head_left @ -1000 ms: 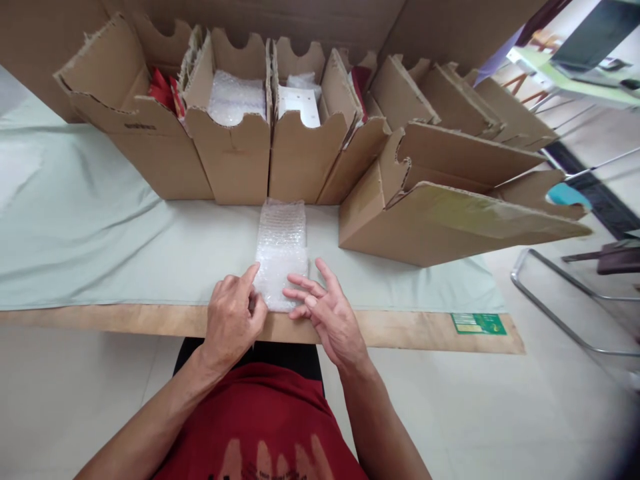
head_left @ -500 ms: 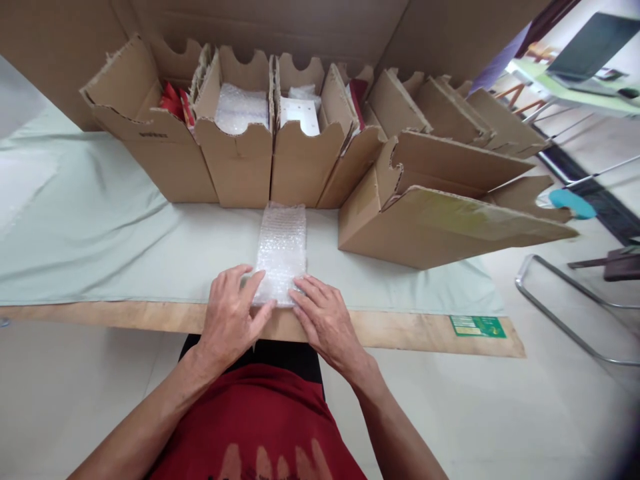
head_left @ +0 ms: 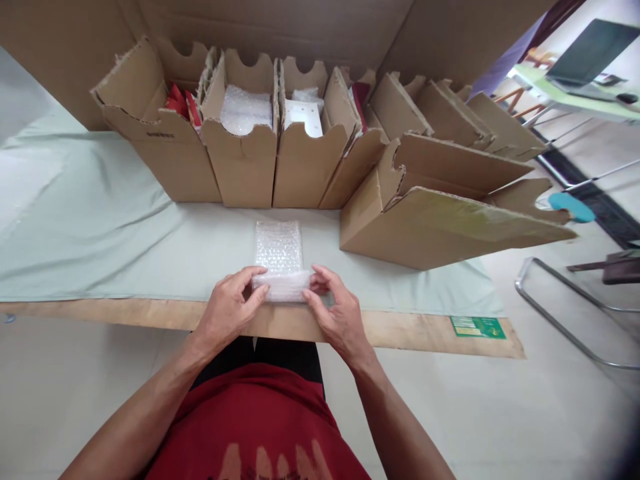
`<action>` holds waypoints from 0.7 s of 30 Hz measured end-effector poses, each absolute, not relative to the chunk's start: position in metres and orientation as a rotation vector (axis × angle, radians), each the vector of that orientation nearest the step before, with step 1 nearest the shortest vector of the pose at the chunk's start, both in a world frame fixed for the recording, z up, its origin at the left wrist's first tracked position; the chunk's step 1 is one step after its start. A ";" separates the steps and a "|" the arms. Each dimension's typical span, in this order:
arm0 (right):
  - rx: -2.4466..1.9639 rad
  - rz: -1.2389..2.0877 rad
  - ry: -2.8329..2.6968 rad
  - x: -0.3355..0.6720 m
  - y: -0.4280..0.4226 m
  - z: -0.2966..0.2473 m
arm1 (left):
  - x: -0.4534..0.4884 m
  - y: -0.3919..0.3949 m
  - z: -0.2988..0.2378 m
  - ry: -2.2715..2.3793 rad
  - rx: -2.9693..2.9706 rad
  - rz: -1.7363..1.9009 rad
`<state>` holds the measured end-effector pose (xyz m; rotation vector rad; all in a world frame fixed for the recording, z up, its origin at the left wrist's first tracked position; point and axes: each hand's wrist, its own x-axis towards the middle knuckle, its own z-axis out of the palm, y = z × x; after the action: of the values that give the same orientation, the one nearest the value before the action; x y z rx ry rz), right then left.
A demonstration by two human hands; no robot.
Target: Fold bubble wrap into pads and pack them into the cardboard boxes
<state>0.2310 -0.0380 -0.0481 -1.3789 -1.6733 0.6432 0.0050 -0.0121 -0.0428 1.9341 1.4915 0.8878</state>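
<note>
A strip of bubble wrap [head_left: 278, 248] lies on the pale green cloth [head_left: 90, 233] in front of me. Its near end is rolled up into a small bundle. My left hand [head_left: 229, 308] grips the left end of that roll, fingers curled over it. My right hand [head_left: 334, 311] grips the right end the same way. What is inside the roll is hidden. The far part of the strip lies flat towards the cardboard bins.
A row of open cardboard bins [head_left: 240, 167] stands behind the strip, holding red packets [head_left: 176, 101], bubble wrap and white pieces [head_left: 300, 115]. A large tilted cardboard box [head_left: 440, 227] lies at the right. The wooden table edge [head_left: 100, 313] runs near me; a green label [head_left: 477, 327] sits at its right.
Both hands went from resting flat on the near end of the bubble wrap to gripping it, and the near end has been rolled forward, so the flat strip is shorter.
</note>
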 end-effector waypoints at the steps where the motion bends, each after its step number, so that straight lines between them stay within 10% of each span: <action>1: -1.374 0.561 -1.660 0.230 -0.037 -0.049 | 0.007 -0.008 -0.044 1.533 1.938 0.881; 21: -1.271 0.658 -1.979 0.228 -0.019 -0.033 | -0.006 -0.021 -0.042 1.399 2.021 0.954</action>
<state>0.2283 -0.0189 -0.0329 -1.2713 -1.9790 0.6579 -0.0059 -0.0213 -0.0416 2.0215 1.3991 0.9545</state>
